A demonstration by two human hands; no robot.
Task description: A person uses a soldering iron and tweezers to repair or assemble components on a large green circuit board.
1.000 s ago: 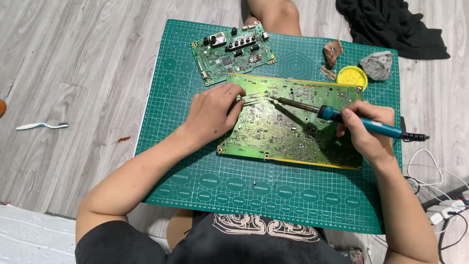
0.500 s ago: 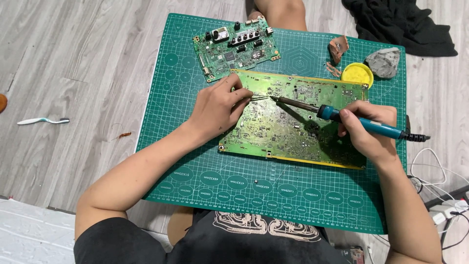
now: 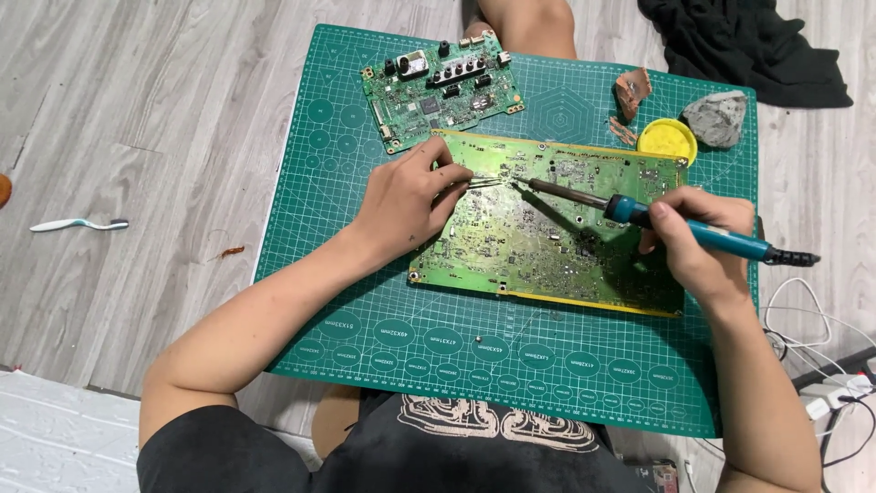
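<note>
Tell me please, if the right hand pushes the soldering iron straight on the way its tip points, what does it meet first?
Probably the tweezers in the left hand. The right hand aims the soldering iron leftward over the large circuit board; its tip almost meets theirs.

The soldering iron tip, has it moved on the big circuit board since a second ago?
Yes. The soldering iron tip slid left along the large circuit board, toward the left hand.

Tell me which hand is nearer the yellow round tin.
Right. The right hand, gripping the soldering iron, lies just below the yellow round tin. The left hand rests on the large circuit board, far to the tin's left.
</note>
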